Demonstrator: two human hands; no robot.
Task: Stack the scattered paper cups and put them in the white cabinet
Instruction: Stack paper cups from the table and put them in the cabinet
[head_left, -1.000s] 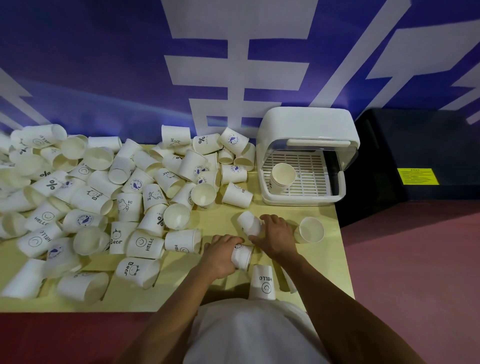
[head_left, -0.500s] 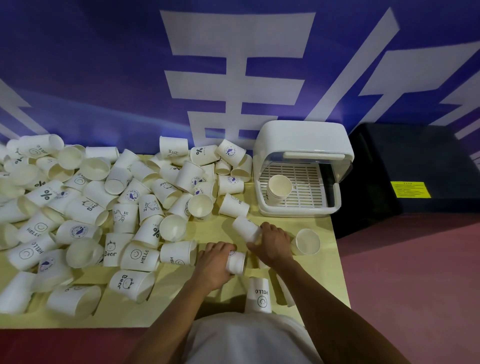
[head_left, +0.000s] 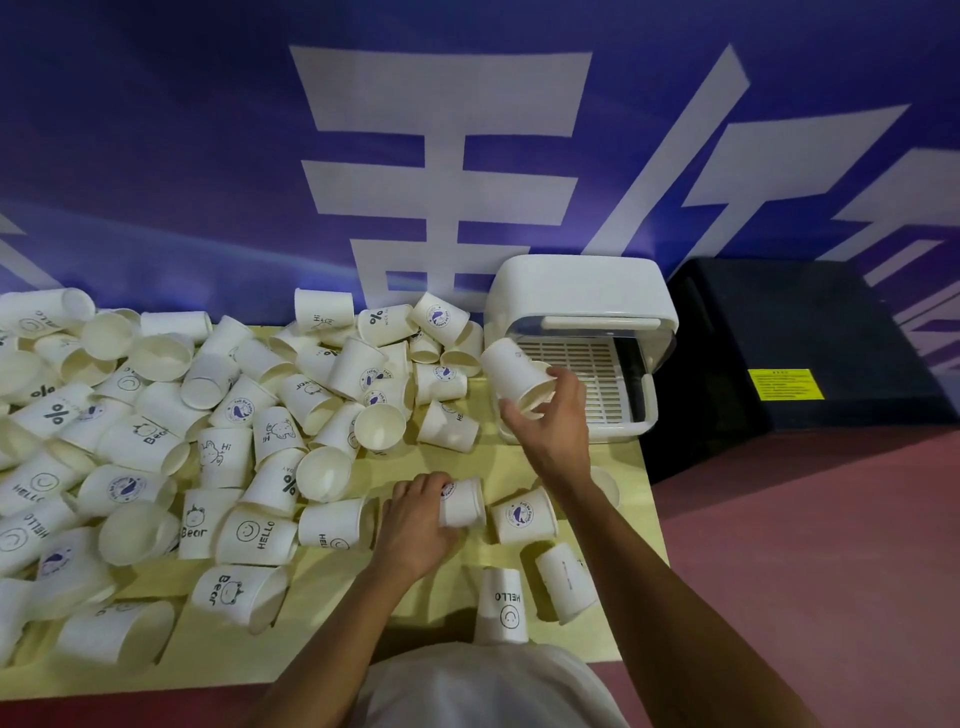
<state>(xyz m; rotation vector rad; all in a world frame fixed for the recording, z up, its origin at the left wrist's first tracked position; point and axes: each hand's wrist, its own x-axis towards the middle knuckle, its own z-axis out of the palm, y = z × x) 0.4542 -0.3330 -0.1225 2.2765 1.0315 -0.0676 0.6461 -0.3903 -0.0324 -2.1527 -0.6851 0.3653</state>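
both hands (head_left: 550, 415) (head_left: 415, 519) grip paper cups (head_left: 519, 376), right raised by cabinet (head_left: 582, 296).

A heap of white printed paper cups (head_left: 218, 441) covers the yellow table surface (head_left: 234, 665) from its left edge past the middle. The white plastic cabinet (head_left: 582, 291) fills the far right corner; the right hand (head_left: 550, 421), holding a tilted white paper cup (head_left: 514, 374), blocks part of its open front. Bare surface lies between heap and cabinet and along the near edge, broken by the left hand (head_left: 415, 525) gripping a sideways white paper cup (head_left: 462, 504) and three loose white cups (head_left: 524, 514) near the right edge.
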